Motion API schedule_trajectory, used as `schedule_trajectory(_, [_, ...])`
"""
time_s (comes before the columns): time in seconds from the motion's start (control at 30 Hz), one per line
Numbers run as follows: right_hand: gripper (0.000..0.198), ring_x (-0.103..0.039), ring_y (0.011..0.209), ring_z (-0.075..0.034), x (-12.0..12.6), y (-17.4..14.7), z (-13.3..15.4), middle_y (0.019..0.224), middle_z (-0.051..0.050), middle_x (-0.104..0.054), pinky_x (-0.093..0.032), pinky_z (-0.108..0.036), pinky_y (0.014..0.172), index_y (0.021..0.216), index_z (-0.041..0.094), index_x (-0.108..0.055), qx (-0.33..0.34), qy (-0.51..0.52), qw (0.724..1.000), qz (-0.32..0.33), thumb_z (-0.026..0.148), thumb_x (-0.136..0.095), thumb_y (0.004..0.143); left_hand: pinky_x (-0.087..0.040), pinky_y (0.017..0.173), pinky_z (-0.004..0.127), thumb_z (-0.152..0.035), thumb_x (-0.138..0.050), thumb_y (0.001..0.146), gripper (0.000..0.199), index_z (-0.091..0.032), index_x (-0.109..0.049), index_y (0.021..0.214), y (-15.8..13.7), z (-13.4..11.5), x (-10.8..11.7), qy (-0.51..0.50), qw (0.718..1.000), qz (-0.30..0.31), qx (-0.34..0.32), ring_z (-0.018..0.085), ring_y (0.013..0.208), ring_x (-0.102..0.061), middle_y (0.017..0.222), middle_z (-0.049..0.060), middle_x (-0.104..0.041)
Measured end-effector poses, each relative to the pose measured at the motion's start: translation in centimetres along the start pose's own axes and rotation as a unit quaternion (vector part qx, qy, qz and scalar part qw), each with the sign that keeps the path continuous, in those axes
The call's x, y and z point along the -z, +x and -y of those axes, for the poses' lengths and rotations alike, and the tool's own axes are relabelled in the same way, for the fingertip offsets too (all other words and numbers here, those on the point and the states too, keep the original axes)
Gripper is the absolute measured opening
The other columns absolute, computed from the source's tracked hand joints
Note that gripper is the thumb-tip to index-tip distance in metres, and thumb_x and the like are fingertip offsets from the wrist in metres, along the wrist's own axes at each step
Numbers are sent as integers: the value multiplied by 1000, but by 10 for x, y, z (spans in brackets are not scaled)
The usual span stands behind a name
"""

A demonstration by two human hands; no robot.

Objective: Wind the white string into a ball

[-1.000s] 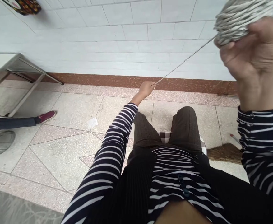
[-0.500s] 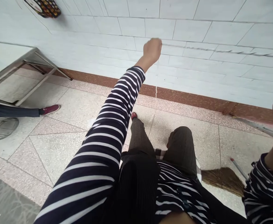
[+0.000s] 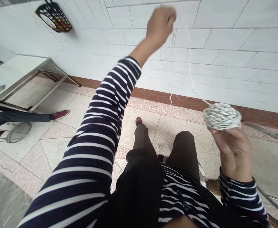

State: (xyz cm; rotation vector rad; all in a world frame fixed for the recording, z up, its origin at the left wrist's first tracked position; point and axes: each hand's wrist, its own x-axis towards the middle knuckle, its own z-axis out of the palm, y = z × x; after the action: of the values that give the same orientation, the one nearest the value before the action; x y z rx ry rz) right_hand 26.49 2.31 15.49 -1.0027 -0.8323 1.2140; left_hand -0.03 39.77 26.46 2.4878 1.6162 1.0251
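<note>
My right hand (image 3: 234,145) holds a ball of pale twine (image 3: 222,116) from below, fingers curled round its underside. A slack strand (image 3: 190,68) rises from the ball towards my left hand (image 3: 161,27), blurring near the top. That left hand is closed in a fist, held high in front of the tiled wall with the arm stretched out. A short tail of twine (image 3: 170,99) hangs below it, seen against the brown skirting. Where the twine enters the fist is hidden.
A steel-framed table (image 3: 32,66) stands at the left by the wall. Below it are another person's leg and red shoe (image 3: 60,114) beside a wire stool (image 3: 19,131). A patterned bag (image 3: 54,17) hangs on the wall. A broom (image 3: 213,186) lies at my right.
My right hand has come in from the right edge, bringing the twine ball into view. My left hand has risen. The strand, stretched sideways before, now hangs slack.
</note>
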Motion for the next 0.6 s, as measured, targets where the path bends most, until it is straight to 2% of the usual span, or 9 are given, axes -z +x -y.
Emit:
schedule_trajectory(0.03, [63, -74, 115, -35, 4, 0, -13, 134, -1, -73, -69, -47, 66, 118, 52, -74, -18, 14, 1000, -2, 22, -82, 63, -51, 105, 56, -22, -22, 105, 51, -9, -71, 101, -23, -1, -8, -8, 1000, 25, -10, 36, 134, -68, 101, 7, -71])
schedule_trajectory(0.1, [57, -76, 104, -31, 12, -3, -36, 127, -3, -75, -66, -39, 58, 118, 46, -74, -47, 39, 998, -5, 23, -80, 67, -53, 110, 46, -19, -46, 103, 27, -12, -70, 92, -84, 4, -33, -31, 995, 91, 30, 29, 122, -72, 95, 9, -74])
schedule_trajectory(0.2, [45, -75, 91, -26, 22, -12, -60, 118, -2, -77, -59, -33, 52, 111, 40, -74, -79, 79, 994, -1, 26, -79, 69, -53, 105, 41, -18, -53, 100, 26, -17, -65, 76, -184, 17, -76, -68, 979, 167, 91, 26, 102, -72, 85, 9, -73])
schedule_trajectory(0.3, [36, -74, 86, -25, 29, -22, -70, 111, -2, -77, -56, -32, 50, 104, 37, -72, -89, 93, 992, 3, 30, -80, 70, -52, 99, 39, -19, -52, 98, 29, -20, -63, 71, -264, 27, -103, -60, 960, 250, 114, 26, 94, -69, 86, 10, -74])
schedule_trajectory(0.37, [34, -72, 84, -24, 30, -26, -70, 107, -2, -77, -58, -31, 52, 101, 36, -72, -90, 96, 991, 0, 29, -81, 69, -52, 101, 39, -18, -54, 96, 26, -19, -64, 71, -301, 29, -114, -58, 942, 297, 145, 26, 97, -69, 93, 12, -76])
schedule_trajectory(0.43, [35, -71, 81, -21, 28, -27, -68, 104, -1, -76, -59, -29, 53, 98, 35, -71, -107, 107, 989, -4, 25, -82, 67, -50, 105, 40, -13, -57, 92, 19, -18, -70, 78, -326, 25, -123, -81, 926, 311, 196, 27, 105, -69, 104, 14, -79])
schedule_trajectory(0.5, [38, -69, 77, -19, 21, -23, -67, 98, 0, -76, -59, -26, 54, 95, 33, -71, -132, 120, 984, -3, 22, -86, 62, -51, 107, 40, -10, -61, 88, 17, -17, -76, 94, -344, 13, -133, -106, 914, 319, 226, 27, 109, -69, 115, 15, -79])
schedule_trajectory(0.6, [45, -66, 71, -16, 7, -11, -74, 88, 1, -74, -58, -23, 51, 91, 29, -72, -175, 105, 979, 19, 19, -91, 52, -55, 104, 37, -13, -66, 90, 35, -16, -75, 123, -361, -23, -147, -206, 898, 324, 216, 24, 109, -73, 128, 15, -78])
